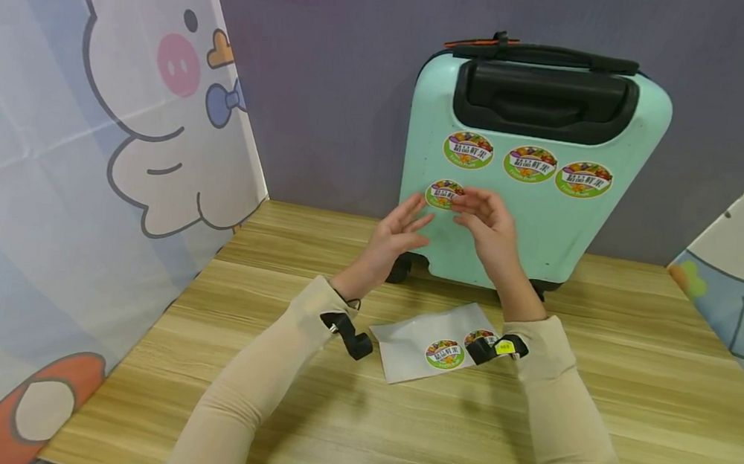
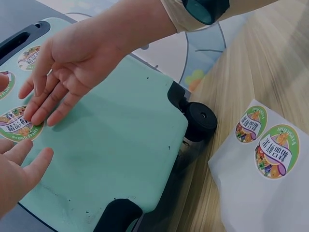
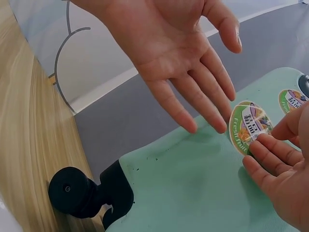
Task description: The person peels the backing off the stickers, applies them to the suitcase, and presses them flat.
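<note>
A mint-green suitcase (image 1: 498, 248) stands upright with round fruit stickers on its face. Three make an upper row: a left sticker (image 1: 468, 150), a middle sticker (image 1: 529, 164) and a right sticker (image 1: 583, 179). Below the left one is a lower sticker (image 1: 441, 194). My right hand (image 1: 491, 232) touches its right part with the fingertips, fingers mostly straight. Beside its left edge is my left hand (image 1: 393, 240), fingers spread and holding nothing. In the right wrist view, the left fingertips (image 3: 219, 126) come right at the rim of this sticker (image 3: 244, 126).
On the wooden table (image 1: 248, 399), a white backing sheet (image 1: 411, 344) bears two more fruit stickers, one partly covered by the right wrist's camera. A grey panel (image 1: 319, 85) rises behind the suitcase. Cartoon-printed cloths hang at the left (image 1: 129, 29) and right.
</note>
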{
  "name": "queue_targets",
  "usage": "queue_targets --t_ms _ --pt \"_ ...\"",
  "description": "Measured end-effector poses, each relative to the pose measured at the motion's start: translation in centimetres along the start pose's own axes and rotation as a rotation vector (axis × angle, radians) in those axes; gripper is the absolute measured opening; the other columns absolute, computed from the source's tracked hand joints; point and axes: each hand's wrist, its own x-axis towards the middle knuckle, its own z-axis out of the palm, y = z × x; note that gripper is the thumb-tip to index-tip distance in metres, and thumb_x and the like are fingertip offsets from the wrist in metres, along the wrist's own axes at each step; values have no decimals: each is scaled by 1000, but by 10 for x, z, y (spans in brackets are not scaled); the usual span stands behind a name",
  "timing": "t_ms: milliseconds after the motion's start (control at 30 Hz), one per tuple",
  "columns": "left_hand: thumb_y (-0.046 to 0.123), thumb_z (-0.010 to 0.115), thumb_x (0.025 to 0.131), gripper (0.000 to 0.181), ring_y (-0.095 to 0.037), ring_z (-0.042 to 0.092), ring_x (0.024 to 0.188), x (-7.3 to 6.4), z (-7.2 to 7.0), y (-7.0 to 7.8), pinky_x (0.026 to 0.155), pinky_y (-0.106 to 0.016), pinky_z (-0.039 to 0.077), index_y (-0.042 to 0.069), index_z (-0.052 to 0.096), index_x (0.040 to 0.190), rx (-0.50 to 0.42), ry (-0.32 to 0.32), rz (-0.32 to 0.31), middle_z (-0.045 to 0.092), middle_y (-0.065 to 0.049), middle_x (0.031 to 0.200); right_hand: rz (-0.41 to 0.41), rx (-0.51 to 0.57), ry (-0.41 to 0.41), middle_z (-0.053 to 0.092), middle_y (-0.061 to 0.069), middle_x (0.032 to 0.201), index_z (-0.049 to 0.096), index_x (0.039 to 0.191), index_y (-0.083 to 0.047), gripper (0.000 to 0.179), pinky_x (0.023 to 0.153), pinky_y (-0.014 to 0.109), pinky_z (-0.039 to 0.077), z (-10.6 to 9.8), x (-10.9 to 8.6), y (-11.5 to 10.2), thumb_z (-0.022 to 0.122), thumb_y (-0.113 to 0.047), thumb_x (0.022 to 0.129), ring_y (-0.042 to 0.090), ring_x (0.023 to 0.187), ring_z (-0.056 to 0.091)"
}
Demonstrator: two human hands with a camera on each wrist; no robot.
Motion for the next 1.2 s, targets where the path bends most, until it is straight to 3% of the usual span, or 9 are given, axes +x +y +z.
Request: queue_targets --t_ms 300,667,1033,1200 --pt "-13 49 91 80 -33 31 145 -2 -1 -1 115 -54 27 6 13 160 -28 -14 5 17 -13 164 -3 0 11 61 11 119 46 133 10 34 94 27 50 5 7 -5 48 6 99 18 110 60" --pt "-7 51 91 80 -32 32 144 -8 -7 -9 114 -48 31 7 12 160 1 -15 -32 21 -12 163 -8 20 23 64 3 112 47 131 10 33 91 26 51 9 12 -10 47 9 98 16 106 62" --pt "-7 50 93 79 -33 31 145 -6 -9 -13 114 -49 31 6 10 160 -1 -30 -35 23 -14 163 -41 11 -36 66 10 118 49 130 11 33 94 29 50 19 21 -14 50 10 98 16 110 62" --pt "-6 50 92 80 -32 32 144 -7 -9 -14 114 -49 31 7 10 160 -6 -25 -38 24 -13 162 -6 -49 -97 62 19 122 50 130 11 32 95 28 49 22 23 -12 51 8 98 16 111 60"
